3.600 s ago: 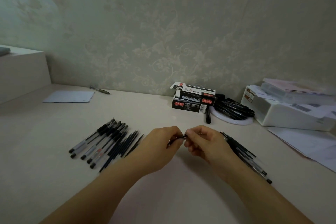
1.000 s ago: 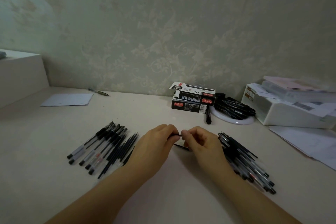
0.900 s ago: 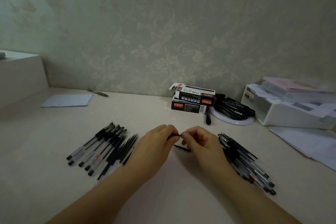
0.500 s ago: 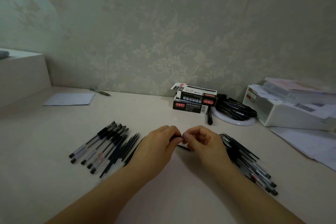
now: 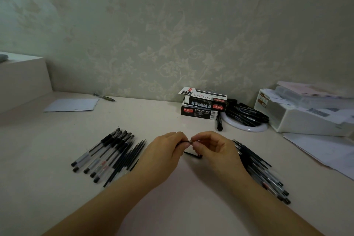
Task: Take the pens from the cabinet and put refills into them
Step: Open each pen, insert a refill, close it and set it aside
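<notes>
My left hand (image 5: 164, 153) grips a dark pen barrel, mostly hidden inside the fingers, at the middle of the desk. My right hand (image 5: 214, 149) pinches the small pen tip piece (image 5: 190, 141) right at the barrel's end. A thin black part (image 5: 192, 154) lies on the desk just below the two hands. To the left lies a row of capped pens (image 5: 104, 154) with several loose refills (image 5: 127, 159) beside them. To the right lies a heap of pens (image 5: 262, 170), partly behind my right wrist.
Two stacked pen boxes (image 5: 203, 105) stand by the wall, with a black marker (image 5: 219, 123) and a white plate of dark pens (image 5: 246, 119) next to them. A white box with papers (image 5: 306, 115) sits at right. A paper sheet (image 5: 71, 104) and a pen (image 5: 104, 97) lie far left.
Both hands have stayed together at the desk's middle. The fingers have shifted slightly on the pen, and the small tip piece now shows between the fingertips.
</notes>
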`<state>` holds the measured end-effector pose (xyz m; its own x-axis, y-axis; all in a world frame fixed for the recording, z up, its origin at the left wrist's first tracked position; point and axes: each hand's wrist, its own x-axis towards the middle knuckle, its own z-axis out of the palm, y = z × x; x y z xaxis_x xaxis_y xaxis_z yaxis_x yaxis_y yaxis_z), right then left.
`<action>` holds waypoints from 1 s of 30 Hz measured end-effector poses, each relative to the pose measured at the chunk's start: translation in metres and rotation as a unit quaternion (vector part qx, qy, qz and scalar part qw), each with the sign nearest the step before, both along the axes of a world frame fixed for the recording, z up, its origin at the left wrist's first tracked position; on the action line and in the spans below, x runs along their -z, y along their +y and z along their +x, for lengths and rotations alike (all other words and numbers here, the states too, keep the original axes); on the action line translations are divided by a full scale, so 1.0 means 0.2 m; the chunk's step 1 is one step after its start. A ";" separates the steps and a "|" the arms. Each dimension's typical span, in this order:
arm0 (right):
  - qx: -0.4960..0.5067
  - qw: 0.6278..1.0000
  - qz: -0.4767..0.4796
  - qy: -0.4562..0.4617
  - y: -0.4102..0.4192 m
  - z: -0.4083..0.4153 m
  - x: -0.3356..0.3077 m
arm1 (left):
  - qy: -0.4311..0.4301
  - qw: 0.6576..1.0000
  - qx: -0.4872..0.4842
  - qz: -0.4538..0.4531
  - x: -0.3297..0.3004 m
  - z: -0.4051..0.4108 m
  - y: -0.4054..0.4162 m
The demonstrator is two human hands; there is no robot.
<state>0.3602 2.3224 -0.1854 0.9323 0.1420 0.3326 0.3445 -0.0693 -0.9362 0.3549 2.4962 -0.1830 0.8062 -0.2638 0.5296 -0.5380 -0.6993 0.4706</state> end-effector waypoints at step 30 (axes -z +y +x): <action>0.026 0.901 -0.401 -0.165 0.00 -0.03 0.04 | -0.002 0.999 -0.047 -0.009 0.04 0.03 0.03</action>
<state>0.3549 2.3230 -0.1926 0.8142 0.4191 0.4018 0.5713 -0.7018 -0.4256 0.3600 2.5017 -0.1908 0.8246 -0.1766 0.5375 -0.4721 -0.7383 0.4817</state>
